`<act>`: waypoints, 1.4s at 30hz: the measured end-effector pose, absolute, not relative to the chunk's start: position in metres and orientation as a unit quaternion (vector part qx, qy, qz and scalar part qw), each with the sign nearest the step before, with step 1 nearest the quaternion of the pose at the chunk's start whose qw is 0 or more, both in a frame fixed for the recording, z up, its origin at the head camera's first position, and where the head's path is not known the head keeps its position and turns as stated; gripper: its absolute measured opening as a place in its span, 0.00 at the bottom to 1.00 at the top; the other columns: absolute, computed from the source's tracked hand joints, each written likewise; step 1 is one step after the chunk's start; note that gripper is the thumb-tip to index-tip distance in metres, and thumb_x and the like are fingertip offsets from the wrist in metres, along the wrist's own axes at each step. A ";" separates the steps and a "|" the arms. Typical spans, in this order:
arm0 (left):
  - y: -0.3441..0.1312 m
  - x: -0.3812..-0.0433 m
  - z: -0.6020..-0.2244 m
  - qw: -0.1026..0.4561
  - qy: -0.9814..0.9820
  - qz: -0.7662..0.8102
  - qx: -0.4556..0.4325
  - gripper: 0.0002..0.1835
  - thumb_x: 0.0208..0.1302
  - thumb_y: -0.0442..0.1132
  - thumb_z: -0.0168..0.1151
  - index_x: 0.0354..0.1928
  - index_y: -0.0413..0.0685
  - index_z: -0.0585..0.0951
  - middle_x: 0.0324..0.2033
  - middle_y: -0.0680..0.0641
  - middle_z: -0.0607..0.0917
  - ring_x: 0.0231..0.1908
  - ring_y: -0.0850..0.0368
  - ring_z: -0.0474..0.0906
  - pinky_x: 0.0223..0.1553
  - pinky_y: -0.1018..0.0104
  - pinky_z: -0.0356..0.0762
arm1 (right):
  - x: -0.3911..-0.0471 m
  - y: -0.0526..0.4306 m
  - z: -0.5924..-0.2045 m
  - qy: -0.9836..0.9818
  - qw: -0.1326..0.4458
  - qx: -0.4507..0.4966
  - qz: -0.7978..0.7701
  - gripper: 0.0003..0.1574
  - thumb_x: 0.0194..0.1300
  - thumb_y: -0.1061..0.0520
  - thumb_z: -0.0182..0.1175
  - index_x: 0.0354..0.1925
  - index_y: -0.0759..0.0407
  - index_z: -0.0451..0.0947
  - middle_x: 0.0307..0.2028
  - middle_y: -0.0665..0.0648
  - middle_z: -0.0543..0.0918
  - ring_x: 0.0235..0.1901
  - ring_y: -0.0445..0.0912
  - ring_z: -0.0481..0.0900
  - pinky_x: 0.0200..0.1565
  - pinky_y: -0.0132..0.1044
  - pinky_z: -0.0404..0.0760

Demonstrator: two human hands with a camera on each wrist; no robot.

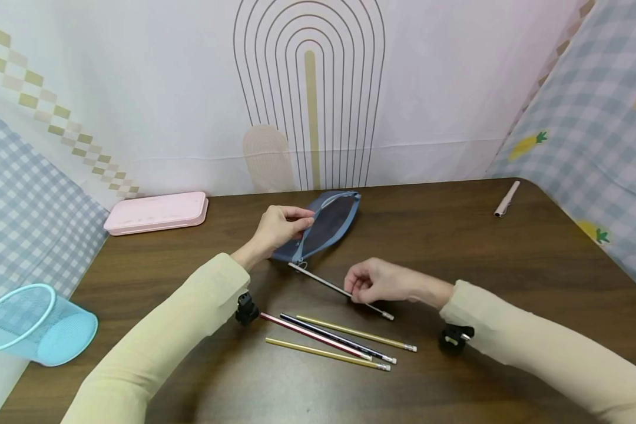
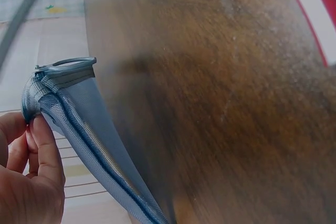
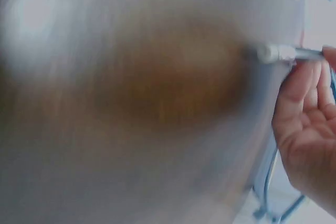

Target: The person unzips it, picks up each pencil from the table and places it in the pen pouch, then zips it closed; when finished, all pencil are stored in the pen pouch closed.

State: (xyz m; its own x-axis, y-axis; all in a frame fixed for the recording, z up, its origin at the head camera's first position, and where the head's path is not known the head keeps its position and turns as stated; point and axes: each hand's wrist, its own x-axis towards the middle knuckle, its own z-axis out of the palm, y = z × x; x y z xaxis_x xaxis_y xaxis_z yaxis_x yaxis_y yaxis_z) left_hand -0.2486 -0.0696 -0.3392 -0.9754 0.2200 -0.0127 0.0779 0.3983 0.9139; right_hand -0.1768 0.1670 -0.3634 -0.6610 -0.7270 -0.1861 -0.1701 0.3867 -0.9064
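Observation:
My left hand [image 1: 278, 227] pinches the near-left edge of a blue zippered pouch [image 1: 323, 235], whose mouth gapes toward the right. In the left wrist view the fingertips grip the pouch [image 2: 100, 145] just below its zipper end. Between thumb and fingers, my right hand [image 1: 378, 280] holds a silver-grey pencil [image 1: 323, 282] slantwise over the table. Its unsharpened-looking end overlaps the pouch's near corner in the head view, and the white eraser [image 3: 270, 53] points back toward the person. Part of the pouch is hidden behind the left hand.
Several pencils, among them a gold one [image 1: 323, 353] and a dark blue one [image 1: 344, 340], lie in front of the hands. A pink case [image 1: 156, 213] sits back left, a blue mesh cup [image 1: 66, 335] lies tilted at left, and a pale pen [image 1: 507, 199] rests back right.

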 end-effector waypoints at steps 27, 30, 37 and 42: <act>-0.056 -0.240 -0.340 0.088 0.822 0.555 0.094 0.13 0.61 0.36 0.64 0.46 0.40 0.84 0.40 0.41 0.85 0.31 0.63 0.80 0.35 0.68 0.83 | -0.231 0.136 -0.357 0.604 0.223 0.106 -0.758 0.19 0.68 0.66 0.50 0.57 0.67 0.63 0.24 0.51 0.77 0.21 0.37 0.77 0.27 0.23 0.78; -0.056 -0.239 -0.339 0.090 0.823 0.552 0.100 0.13 0.61 0.37 0.64 0.47 0.39 0.84 0.41 0.41 0.85 0.30 0.63 0.81 0.34 0.67 0.83 | -0.233 0.133 -0.356 0.610 0.222 0.107 -0.753 0.26 0.69 0.65 0.50 0.63 0.69 0.60 0.25 0.51 0.77 0.21 0.37 0.77 0.27 0.23 0.79; -0.053 -0.237 -0.339 0.104 0.820 0.553 0.102 0.13 0.61 0.36 0.64 0.47 0.39 0.83 0.42 0.40 0.85 0.31 0.62 0.81 0.35 0.67 0.83 | -0.237 0.127 -0.353 0.628 0.216 0.109 -0.739 0.28 0.68 0.66 0.52 0.64 0.71 0.60 0.26 0.52 0.80 0.20 0.38 0.79 0.27 0.24 0.80; -0.052 -0.237 -0.339 0.104 0.819 0.554 0.105 0.13 0.61 0.36 0.63 0.47 0.39 0.83 0.42 0.40 0.85 0.31 0.62 0.81 0.34 0.68 0.83 | -0.238 0.121 -0.353 0.628 0.210 0.106 -0.741 0.28 0.67 0.67 0.52 0.64 0.72 0.60 0.25 0.53 0.80 0.21 0.38 0.80 0.27 0.25 0.81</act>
State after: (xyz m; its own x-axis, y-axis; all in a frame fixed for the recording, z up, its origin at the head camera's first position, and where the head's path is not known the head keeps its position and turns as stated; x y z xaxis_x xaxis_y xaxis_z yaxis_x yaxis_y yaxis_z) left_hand -0.2373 -0.0516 -0.3385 -0.9565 0.2869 -0.0535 0.0571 0.3639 0.9297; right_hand -0.2380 0.1215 -0.3529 -0.8890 -0.1784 -0.4217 0.4452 -0.1216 -0.8871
